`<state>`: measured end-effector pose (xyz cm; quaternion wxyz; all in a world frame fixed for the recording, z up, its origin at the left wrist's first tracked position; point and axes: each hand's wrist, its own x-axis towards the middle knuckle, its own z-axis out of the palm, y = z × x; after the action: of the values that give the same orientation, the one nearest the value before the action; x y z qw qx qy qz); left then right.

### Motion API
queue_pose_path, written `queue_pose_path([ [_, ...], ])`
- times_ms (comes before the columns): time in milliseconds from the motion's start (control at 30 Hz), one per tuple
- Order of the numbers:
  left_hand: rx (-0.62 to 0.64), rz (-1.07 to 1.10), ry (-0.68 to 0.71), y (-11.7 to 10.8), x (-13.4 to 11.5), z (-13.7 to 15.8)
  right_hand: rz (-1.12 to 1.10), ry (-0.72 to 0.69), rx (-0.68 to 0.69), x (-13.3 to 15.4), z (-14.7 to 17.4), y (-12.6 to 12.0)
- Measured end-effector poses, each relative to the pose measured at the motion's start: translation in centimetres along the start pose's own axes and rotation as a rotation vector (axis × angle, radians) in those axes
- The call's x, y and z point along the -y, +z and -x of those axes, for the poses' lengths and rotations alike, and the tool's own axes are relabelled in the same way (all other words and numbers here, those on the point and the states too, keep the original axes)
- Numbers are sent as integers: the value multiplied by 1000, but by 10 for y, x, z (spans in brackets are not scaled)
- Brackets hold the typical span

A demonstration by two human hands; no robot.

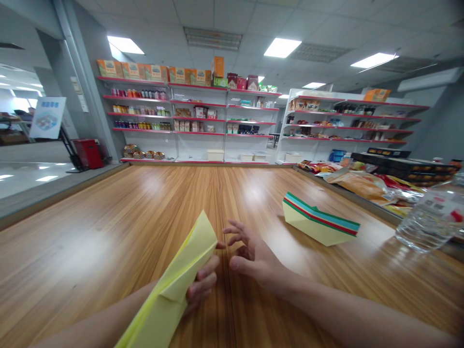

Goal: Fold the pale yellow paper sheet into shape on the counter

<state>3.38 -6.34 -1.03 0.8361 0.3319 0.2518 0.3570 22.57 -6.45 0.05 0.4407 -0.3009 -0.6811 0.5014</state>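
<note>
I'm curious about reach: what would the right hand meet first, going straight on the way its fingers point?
The right hand would probably meet the folded yellow paper near its pointed end, or else the left hand holding it; depth is unclear in this single view.

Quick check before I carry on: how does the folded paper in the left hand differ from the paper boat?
Place: the folded paper is held in the left hand; the paper boat sits on the table.
Colour: the folded paper shows plain yellow; the paper boat has green, red and blue stripes along its top.
Shared: both are folded and show pale yellow.
</note>
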Motion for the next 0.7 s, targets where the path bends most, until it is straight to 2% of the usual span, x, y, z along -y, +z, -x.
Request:
queue_pose_path([
  [33, 122, -67, -221, -1, 0, 0, -9, 22, 32, 0, 0, 1],
  [67, 195, -114, -365, -1, 0, -1, -26, 49, 72, 1, -1, 2],
  [100, 260, -155, -492, -1, -1, -1, -34, 75, 107, 1, -1, 2],
  [133, 290, -173, -549, -1, -2, -1, -26, 96, 125, 2, -1, 2],
  [267, 314, -74, -520, 0, -6, 3, 73, 112, 74, 5, 1, 4],
  [333, 343, -49, -527, 1, -7, 5, 51, 118, 60, 4, 1, 4],
  [400, 319, -48, -399, 4, -6, 7, -35, 130, 7, 2, 0, 3],
  [500, 173, -2, -40, 13, -6, 9, -144, 135, -200, -6, -3, -1],
  [600, 44, 136, 112, 17, -10, 8, -188, 115, -424, -12, -7, -9],
  [633, -4, 171, 158, 17, -12, 6, -208, 121, -458, -13, -7, -11],
  [700, -98, 167, 266, 15, -15, 2, -229, 153, -440, -13, -8, -14],
])
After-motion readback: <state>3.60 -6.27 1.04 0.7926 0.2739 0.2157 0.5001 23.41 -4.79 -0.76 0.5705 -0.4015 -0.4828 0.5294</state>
